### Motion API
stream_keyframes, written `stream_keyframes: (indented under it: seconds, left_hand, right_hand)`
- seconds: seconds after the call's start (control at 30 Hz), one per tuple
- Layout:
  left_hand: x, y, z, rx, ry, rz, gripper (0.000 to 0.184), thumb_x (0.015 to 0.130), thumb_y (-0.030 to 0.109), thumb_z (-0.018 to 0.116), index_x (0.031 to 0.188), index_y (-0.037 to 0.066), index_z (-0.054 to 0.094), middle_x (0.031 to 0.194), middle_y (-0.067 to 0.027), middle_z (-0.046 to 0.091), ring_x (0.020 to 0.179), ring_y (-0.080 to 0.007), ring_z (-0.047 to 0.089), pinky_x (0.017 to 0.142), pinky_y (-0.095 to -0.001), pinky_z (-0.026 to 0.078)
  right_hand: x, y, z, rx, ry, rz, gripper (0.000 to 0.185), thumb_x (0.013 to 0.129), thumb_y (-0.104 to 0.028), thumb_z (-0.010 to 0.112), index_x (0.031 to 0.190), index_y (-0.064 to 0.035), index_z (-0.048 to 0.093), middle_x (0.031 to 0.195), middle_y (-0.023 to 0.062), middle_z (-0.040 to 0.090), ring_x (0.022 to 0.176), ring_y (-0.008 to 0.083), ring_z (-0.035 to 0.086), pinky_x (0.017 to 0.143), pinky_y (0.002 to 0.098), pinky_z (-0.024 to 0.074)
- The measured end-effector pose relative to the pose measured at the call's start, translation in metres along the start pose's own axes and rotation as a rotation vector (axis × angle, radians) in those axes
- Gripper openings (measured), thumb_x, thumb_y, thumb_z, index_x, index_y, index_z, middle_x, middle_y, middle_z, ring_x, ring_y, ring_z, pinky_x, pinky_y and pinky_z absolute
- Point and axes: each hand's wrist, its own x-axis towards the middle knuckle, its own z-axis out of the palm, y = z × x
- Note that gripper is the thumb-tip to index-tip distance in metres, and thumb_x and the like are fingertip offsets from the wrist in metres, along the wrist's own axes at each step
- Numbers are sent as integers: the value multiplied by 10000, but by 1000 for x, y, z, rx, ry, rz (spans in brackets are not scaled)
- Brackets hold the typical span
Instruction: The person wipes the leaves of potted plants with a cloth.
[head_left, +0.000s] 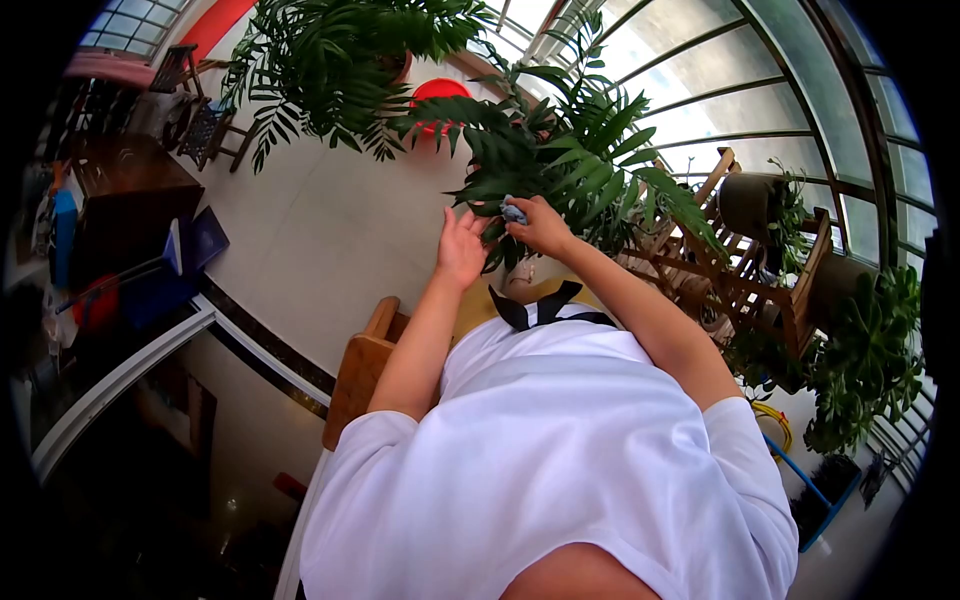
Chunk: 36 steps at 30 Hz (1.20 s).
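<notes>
Fingers of the right hand (pixel 542 226) pinch crumpled blue-grey cloth (pixel 513 211); the left hand (pixel 461 250) is spread, empty, near long green leaves (pixel 588 172) tugging could tear.

Honestly can't read a thing from where I'm standing, folks — no legible text, labels, brands, numbers or signs anywhere in here.
</notes>
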Motion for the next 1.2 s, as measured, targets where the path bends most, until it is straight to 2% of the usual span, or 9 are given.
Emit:
stream_keyframes:
  seconds: [0.27, 0.33, 0.43, 0.5, 0.7, 0.77, 0.83, 1.1, 1.2]
  left_hand:
    - [-6, -11, 17, 51, 14, 98, 691, 886, 631, 276, 1298, 92, 402, 1282, -59, 470, 1156, -206, 432, 999, -366, 269]
    - [-8, -14, 19, 93, 28, 123, 681, 877, 642, 293, 1265, 98, 425, 1239, -54, 489, 1132, -204, 443, 993, -388, 277]
    - [-10, -15, 26, 106, 56, 134, 673, 868, 657, 295, 1243, 115, 431, 1212, -64, 497, 1122, -200, 447, 989, -421, 276]
    - [-10, -15, 26, 173, 70, 120, 689, 856, 677, 293, 1241, 122, 426, 1233, -83, 486, 1125, -209, 442, 983, -457, 272]
    - [-15, -11, 33, 331, 223, -83, 684, 847, 685, 314, 1266, 149, 387, 1304, -121, 435, 1094, -246, 475, 970, -464, 324]
    - [-15, -12, 26, 320, 190, -113, 676, 854, 673, 321, 1282, 153, 375, 1308, -125, 430, 1087, -249, 484, 951, -449, 352]
    - [-16, -12, 25, 304, 147, -148, 668, 861, 660, 327, 1299, 156, 364, 1312, -129, 426, 1081, -251, 493, 932, -434, 379]
    - [-25, -4, 13, 315, 113, -298, 717, 896, 571, 374, 1325, -1, 325, 1226, -135, 511, 1054, -258, 523, 907, -394, 422]
    - [-26, 5, 9, 339, 84, -375, 663, 899, 553, 389, 1297, 23, 379, 1185, -112, 538, 1037, -241, 529, 907, -376, 420]
  right_hand:
    - [0, -28, -7, 62, -107, -55, 491, 687, -229, 604, 1155, -81, 585, 1055, 223, 539, 969, 329, 564, 854, 356, 443]
    - [-2, -35, -16, 291, -411, -31, 484, 652, -194, 604, 1123, -81, 615, 1050, 200, 550, 980, 264, 567, 852, 325, 436]
    - [-4, -15, -6, 532, -176, -144, 479, 631, -176, 606, 1098, -72, 630, 985, 166, 594, 906, 214, 586, 812, 290, 447]
    - [-6, 0, -12, 751, -81, -182, 462, 653, -174, 590, 1098, -56, 620, 808, 115, 640, 698, 190, 597, 707, 263, 469]
    - [-21, 35, -29, 478, 98, -89, 462, 666, -168, 570, 1109, -43, 608, 720, 135, 616, 633, 176, 580, 644, 283, 466]
    - [-34, 34, -28, 353, 19, -7, 455, 674, -178, 571, 1109, -50, 612, 798, 166, 620, 679, 218, 601, 663, 303, 472]
    - [-51, 28, -20, 216, 128, 31, 440, 697, -206, 578, 1124, -106, 619, 991, 200, 552, 883, 333, 590, 779, 363, 463]
    - [-66, 13, -3, 18, 126, 18, 447, 723, -174, 587, 1169, -169, 589, 947, 145, 504, 847, 309, 554, 750, 366, 458]
    - [-70, -2, 5, 14, 110, 139, 434, 722, -179, 583, 1155, -164, 591, 1012, 143, 517, 890, 321, 572, 772, 378, 470]
